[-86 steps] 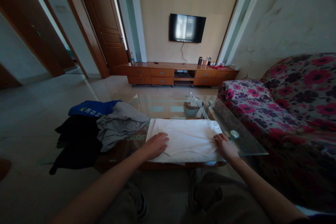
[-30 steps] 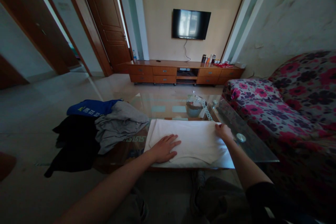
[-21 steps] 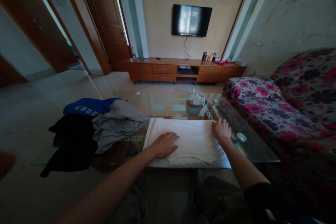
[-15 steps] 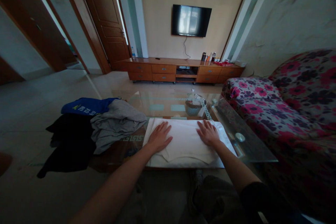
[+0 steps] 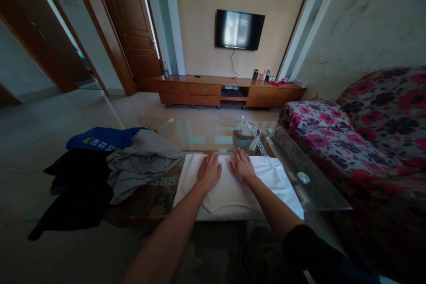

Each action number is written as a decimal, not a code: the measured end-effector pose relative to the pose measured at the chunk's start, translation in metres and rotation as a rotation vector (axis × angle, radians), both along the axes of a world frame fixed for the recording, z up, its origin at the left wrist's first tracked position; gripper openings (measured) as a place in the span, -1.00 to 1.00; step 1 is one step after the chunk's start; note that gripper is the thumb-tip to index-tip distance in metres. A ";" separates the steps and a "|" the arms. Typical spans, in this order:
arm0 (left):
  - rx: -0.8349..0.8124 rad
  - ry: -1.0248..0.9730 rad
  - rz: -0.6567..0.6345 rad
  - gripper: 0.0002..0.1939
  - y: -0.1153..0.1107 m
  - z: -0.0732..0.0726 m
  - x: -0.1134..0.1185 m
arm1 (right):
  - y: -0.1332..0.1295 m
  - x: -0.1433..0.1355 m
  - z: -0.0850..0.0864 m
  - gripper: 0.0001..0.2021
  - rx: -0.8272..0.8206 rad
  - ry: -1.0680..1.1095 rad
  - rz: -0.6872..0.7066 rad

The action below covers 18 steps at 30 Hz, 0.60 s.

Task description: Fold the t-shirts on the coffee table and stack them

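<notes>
A white garment point(image 5: 233, 193), probably a shirt, lies spread flat and folded in layers at the near edge of the glass coffee table point(image 5: 328, 197). On its left half rests my left hand point(image 5: 210, 171), palm down with the fingers stretched out. My right hand point(image 5: 242, 165) lies flat just right of the middle, fingers spread, its tips near the cloth's far edge. Neither hand grips the fabric. To the left is a loose heap with a grey garment point(image 5: 143, 162), a blue garment with lettering point(image 5: 103, 137) and a black garment point(image 5: 80, 186).
Behind the white cloth, a small basket point(image 5: 242, 141) with a plastic liner shows at the table's far part. A flowered sofa point(image 5: 353, 142) borders the right side. Farther off stand a long wooden TV cabinet point(image 5: 204, 91) and a wall-mounted television point(image 5: 239, 29).
Both hands have moved inward over the white garment, the right one farther, so they are now closer together. The garment's right part is now uncovered. The view has shifted slightly.
</notes>
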<state>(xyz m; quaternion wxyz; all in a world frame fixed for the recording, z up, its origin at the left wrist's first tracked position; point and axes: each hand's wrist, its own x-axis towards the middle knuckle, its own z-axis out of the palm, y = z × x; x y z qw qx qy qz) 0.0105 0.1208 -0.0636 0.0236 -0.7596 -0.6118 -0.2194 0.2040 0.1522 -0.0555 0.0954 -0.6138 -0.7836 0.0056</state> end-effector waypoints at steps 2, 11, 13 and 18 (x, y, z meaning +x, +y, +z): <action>-0.013 0.001 -0.028 -0.48 0.004 -0.008 0.007 | 0.003 -0.015 -0.004 -0.28 -0.012 0.002 0.062; -0.142 0.046 0.005 -0.26 0.011 -0.022 -0.002 | 0.006 -0.001 -0.021 -0.15 -0.127 -0.006 0.060; -0.145 0.054 0.034 -0.21 0.011 -0.021 -0.008 | 0.006 0.014 -0.021 -0.14 -0.124 -0.010 0.023; -0.166 0.079 0.132 -0.18 0.012 -0.019 -0.027 | 0.004 0.070 -0.022 -0.15 -0.103 -0.043 -0.102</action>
